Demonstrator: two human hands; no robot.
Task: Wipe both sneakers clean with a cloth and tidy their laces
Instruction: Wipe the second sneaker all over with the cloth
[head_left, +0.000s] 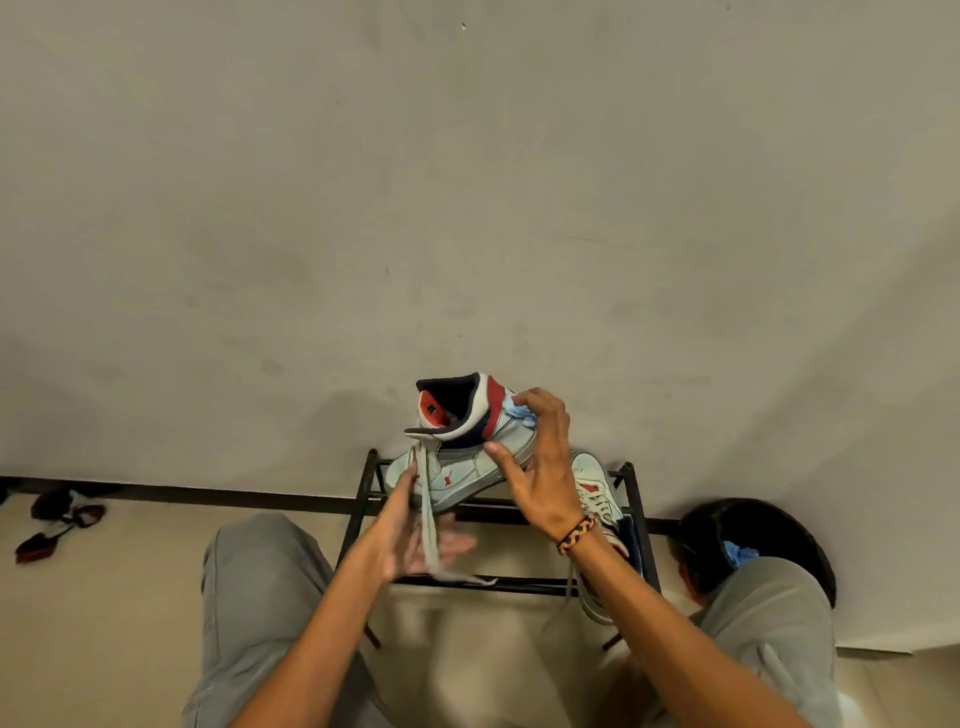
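Sneaker (470, 447): pale leather high-top, red-navy padded collar, flat laces (428, 525) dangling. Right hand (540, 467) pinches it with crumpled blue cloth (521, 414). Left hand (415, 545): blurred, grip unclear. Black metal rack (498, 512) below.

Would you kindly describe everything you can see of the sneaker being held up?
The held sneaker is a pale grey-white high-top with a red heel patch, navy collar trim, a dark lining and a small red mark on its side. It looks like leather. It is lifted above the black rack, toe toward the left. The right hand presses a blue cloth against its heel side; the left hand touches its toe. Its loose laces hang down.
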